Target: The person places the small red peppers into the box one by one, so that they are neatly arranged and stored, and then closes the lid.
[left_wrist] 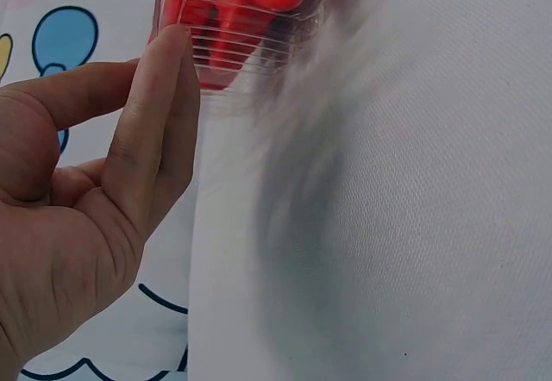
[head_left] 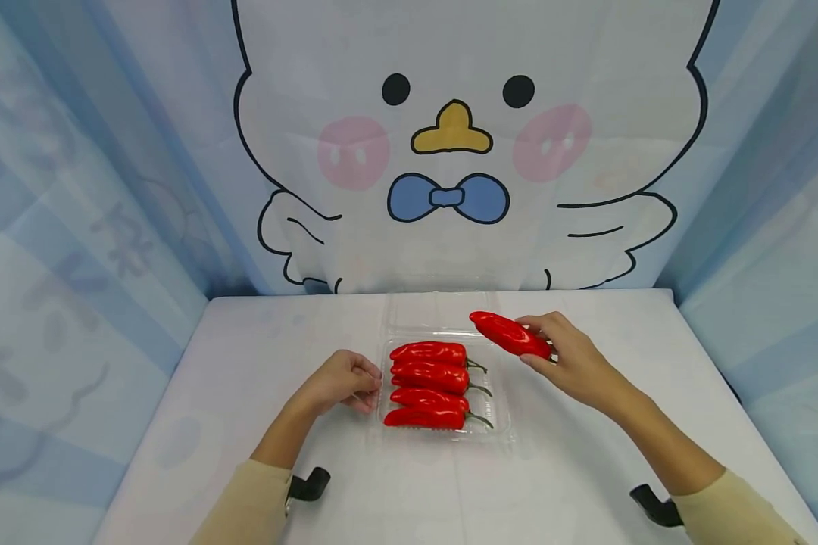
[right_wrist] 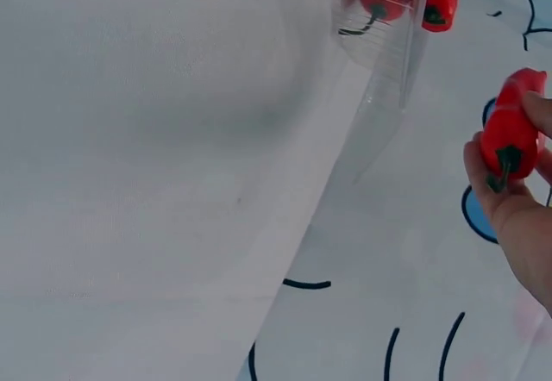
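My right hand (head_left: 576,363) holds a shiny red chili pepper (head_left: 507,333) in the air, above and to the right of the clear plastic box (head_left: 501,397). In the right wrist view the pepper's green stem (right_wrist: 504,170) points down, between thumb and fingers. Several red peppers (head_left: 429,375) lie side by side in the open box, stems to the right. At the box's left edge, my left hand (head_left: 348,381) pinches the rim between thumb and fingers. The left wrist view has those fingertips (left_wrist: 177,40) against the ribbed clear wall.
The box stands on a white-covered table (head_left: 552,469), its clear lid (head_left: 436,312) folded back toward the rear edge. A curtain with a cartoon bird (head_left: 450,250) hangs behind, and blue curtains (head_left: 75,265) flank both sides. Black straps (head_left: 310,484) stick out near the sleeves.
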The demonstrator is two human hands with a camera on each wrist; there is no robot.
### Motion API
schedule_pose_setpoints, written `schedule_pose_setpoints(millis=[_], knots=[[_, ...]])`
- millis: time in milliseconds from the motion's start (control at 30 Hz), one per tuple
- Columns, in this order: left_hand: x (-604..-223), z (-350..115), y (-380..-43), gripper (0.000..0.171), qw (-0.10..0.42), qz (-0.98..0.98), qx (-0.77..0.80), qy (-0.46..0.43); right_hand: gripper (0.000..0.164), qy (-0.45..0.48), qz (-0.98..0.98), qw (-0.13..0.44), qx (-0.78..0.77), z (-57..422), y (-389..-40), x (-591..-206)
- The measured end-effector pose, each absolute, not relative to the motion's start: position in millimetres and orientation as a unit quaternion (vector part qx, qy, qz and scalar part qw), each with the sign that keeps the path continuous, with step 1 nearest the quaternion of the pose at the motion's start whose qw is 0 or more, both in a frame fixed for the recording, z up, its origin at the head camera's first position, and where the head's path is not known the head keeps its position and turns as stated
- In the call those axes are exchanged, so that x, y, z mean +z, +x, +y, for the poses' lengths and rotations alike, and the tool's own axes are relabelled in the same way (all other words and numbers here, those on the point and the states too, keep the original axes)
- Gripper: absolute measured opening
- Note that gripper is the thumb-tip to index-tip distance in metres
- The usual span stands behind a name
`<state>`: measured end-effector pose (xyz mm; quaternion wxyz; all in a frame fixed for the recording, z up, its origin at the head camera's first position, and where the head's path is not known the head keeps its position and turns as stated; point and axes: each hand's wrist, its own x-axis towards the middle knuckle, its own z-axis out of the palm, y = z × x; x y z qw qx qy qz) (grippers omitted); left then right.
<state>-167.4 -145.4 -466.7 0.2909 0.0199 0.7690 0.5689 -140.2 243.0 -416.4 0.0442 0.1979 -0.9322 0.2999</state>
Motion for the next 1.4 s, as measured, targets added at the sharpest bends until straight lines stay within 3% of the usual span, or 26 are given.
schedule_pose_setpoints(millis=[1400], knots=[[-464,-145,-168,0.015,0.289,0.778,0.557,0.018,0.045,0.311,-0.910,-0.018,0.273,164,-134,-421]])
